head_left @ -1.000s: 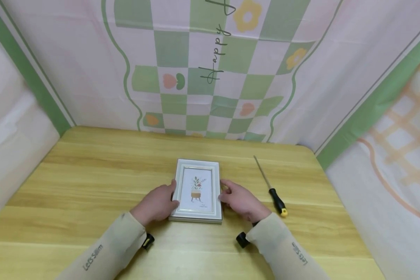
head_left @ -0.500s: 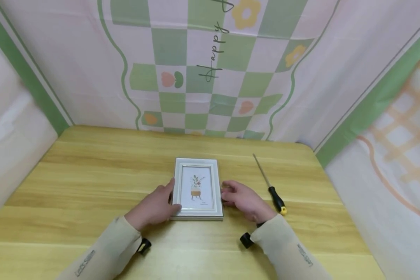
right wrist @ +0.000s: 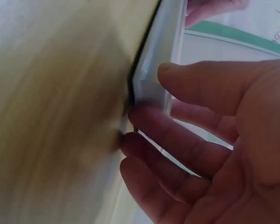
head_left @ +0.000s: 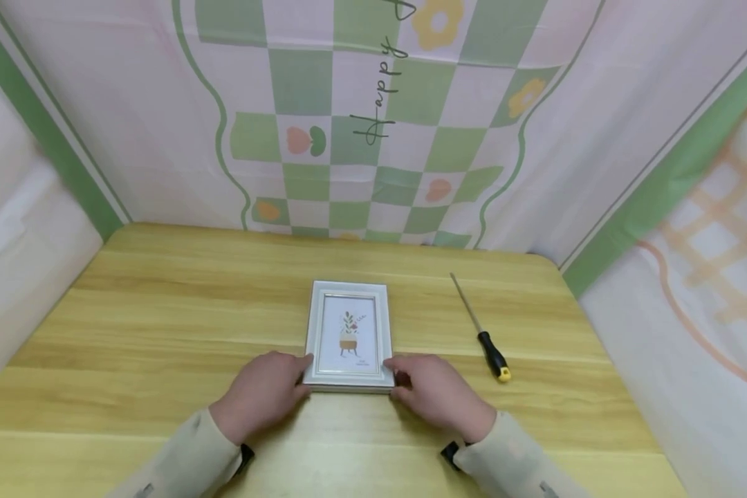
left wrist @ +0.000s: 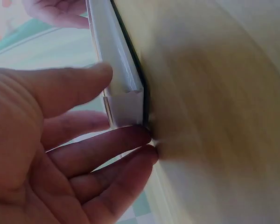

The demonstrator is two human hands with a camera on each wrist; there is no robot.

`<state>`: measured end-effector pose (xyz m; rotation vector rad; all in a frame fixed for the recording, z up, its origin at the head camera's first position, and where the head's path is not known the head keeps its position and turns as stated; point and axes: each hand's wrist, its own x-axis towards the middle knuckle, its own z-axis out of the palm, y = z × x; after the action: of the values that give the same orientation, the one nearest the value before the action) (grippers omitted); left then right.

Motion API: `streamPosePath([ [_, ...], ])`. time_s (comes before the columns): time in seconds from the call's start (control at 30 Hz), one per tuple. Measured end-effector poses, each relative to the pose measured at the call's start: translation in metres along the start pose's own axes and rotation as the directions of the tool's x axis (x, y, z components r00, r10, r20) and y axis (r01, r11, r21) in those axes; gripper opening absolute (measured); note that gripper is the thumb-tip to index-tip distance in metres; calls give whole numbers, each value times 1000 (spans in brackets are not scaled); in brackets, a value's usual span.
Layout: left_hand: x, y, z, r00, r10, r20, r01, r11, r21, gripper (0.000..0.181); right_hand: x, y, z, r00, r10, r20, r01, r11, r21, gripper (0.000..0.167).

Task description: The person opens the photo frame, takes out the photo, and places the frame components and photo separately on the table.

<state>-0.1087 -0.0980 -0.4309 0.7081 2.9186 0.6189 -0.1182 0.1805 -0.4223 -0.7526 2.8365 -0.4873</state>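
Note:
A white picture frame with a silvery inner border lies flat, face up, on the wooden table. Behind its pane is a drawing of a potted plant. My left hand grips its near left corner, the thumb at the near edge and the index finger on the rim. At the near right corner my right hand holds it the same way. In the left wrist view the thumb meets the frame's edge, with fingers bent about the corner. The right wrist view mirrors this, with the thumb on the edge.
To the right of the frame lies a screwdriver with a black and yellow handle, its shaft pointing away. A green and white checked cloth hangs behind the table. More printed cloth hangs at both sides.
Both hands have slid from the frame's long sides down to its near corners. The right hand came off the side slightly, then took hold again. The frame has shifted only slightly.

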Motion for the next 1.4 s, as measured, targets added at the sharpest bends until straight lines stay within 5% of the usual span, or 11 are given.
streamPosePath([
  [0.13, 1, 0, 2, 1000, -4, -8, 4, 1000, 4, 16, 3, -3, 4, 999, -28, -14, 28, 999, -36, 26],
  [0.3, 0, -2, 3, 996, 68, -51, -65, 996, 62, 23, 4, -3, 8, 996, -82, -25, 80, 994, -70, 13],
  [0.7, -2, -5, 6, 974, 197, -107, -186, 976, 111, 10, 2, -6, 7, 982, -141, -123, 128, 986, -108, 13],
  [1.4, -1, -4, 4, 980, 69, -187, -81, 995, -55, 15, 4, -10, 3, 969, -114, -220, 93, 990, -106, 14],
])
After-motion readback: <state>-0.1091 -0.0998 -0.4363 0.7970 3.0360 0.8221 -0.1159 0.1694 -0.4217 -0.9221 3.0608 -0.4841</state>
